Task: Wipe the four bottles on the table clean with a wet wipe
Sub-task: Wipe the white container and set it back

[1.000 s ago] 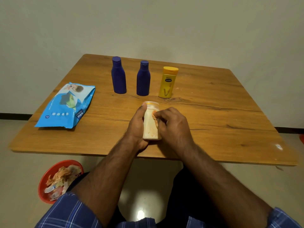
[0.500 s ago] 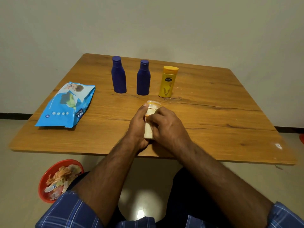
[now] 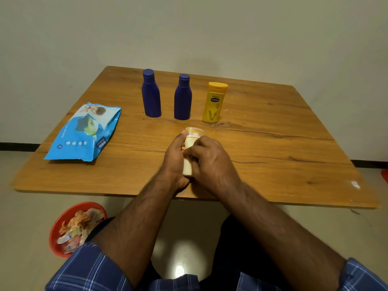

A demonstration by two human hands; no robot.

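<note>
A small cream bottle (image 3: 190,141) with a clear cap stands near the table's front edge. My left hand (image 3: 174,158) grips it from the left, thumb up by the cap. My right hand (image 3: 210,158) is curled over its right side, pressing a stained wet wipe (image 3: 184,148) against it; only a sliver of the wipe shows. Behind stand two dark blue bottles (image 3: 151,93) (image 3: 182,97) and a yellow bottle (image 3: 214,102) in a row, all upright.
A blue wet wipe pack (image 3: 84,133) lies on the left of the wooden table (image 3: 273,143). A red bin (image 3: 73,227) with used wipes sits on the floor at the lower left. A wall is close behind the table.
My right hand slid leftward over the cream bottle, covering more of its body. The left hand and the other bottles stayed put.
</note>
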